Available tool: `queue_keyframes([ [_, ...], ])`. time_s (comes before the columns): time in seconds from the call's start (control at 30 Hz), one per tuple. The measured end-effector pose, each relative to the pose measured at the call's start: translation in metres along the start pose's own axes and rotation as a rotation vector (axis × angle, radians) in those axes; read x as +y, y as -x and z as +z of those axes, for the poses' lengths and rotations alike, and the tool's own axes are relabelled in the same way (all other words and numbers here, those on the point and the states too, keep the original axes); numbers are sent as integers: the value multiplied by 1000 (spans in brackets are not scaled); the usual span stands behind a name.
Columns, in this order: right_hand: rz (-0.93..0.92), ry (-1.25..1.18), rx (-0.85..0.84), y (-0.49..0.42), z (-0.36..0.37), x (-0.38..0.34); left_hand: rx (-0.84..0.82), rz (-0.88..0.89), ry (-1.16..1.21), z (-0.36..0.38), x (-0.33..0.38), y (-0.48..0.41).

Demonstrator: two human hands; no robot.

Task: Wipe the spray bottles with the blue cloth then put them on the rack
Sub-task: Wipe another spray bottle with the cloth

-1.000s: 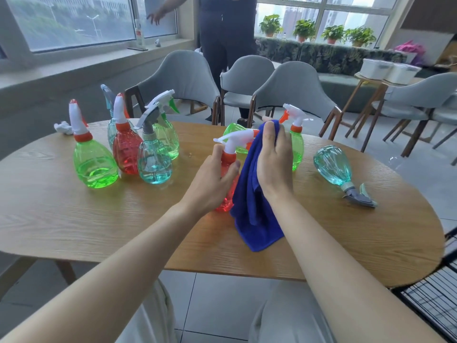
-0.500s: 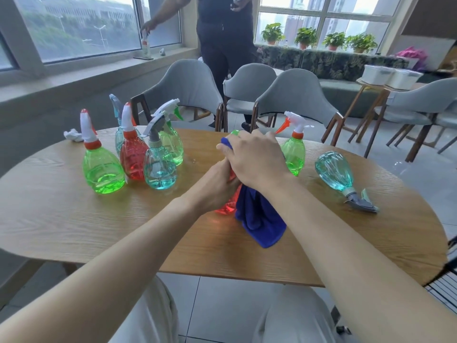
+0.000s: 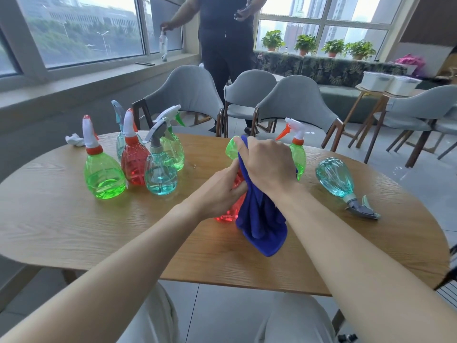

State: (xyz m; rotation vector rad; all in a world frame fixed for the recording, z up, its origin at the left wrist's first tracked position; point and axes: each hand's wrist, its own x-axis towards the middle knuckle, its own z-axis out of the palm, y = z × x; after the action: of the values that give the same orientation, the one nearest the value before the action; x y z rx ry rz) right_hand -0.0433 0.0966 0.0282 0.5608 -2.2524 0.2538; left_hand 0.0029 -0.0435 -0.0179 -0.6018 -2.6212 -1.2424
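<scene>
Oval wooden desk (image 3: 74, 231), windows (image 3: 86, 33) at eleven o'clock; my left grip (image 3: 217, 191) holds red plastic spray bottle (image 3: 226, 216), right grip (image 3: 269, 164) clutches blue cloth (image 3: 262, 224), unchanged.

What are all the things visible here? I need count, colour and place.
held spray bottle: one, red, table middle
grouped spray bottles: five, two green, two teal, one red, table's left
single spray bottle: one, green, upright behind right hand
half-hidden spray bottle: one, green, behind both hands
lying spray bottle: one, teal, table's right
cloth: one, blue, over the held bottle
crumpled wad: one, white, table's far left
table: one, light wood, foreground
chairs: at least four, grey, behind table
standing person: one, dark clothes, by window
potted plants: four, green, far ledge
boxes: two, white, far right
left hand: one, grips held bottle
right hand: one, grips cloth
</scene>
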Motion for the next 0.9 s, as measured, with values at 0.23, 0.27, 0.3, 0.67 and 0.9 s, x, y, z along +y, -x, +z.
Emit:
queue_keyframes([
  [0.23, 88, -200, 115, 6, 0, 3, 16, -9, 41, 0, -4, 3],
  [0.27, 133, -237, 127, 9, 0, 3, 24, -8, 48, 1, -5, 4],
  [0.3, 191, -280, 134, 12, 0, 3, 38, -13, 67, 1, -5, 5],
  [0.67, 387, -447, 28, 23, -7, -12, 155, -107, 224, 0, -9, 23],
  [0.9, 769, -828, -148, 41, -5, -13, 333, -202, 205, -4, -17, 26],
])
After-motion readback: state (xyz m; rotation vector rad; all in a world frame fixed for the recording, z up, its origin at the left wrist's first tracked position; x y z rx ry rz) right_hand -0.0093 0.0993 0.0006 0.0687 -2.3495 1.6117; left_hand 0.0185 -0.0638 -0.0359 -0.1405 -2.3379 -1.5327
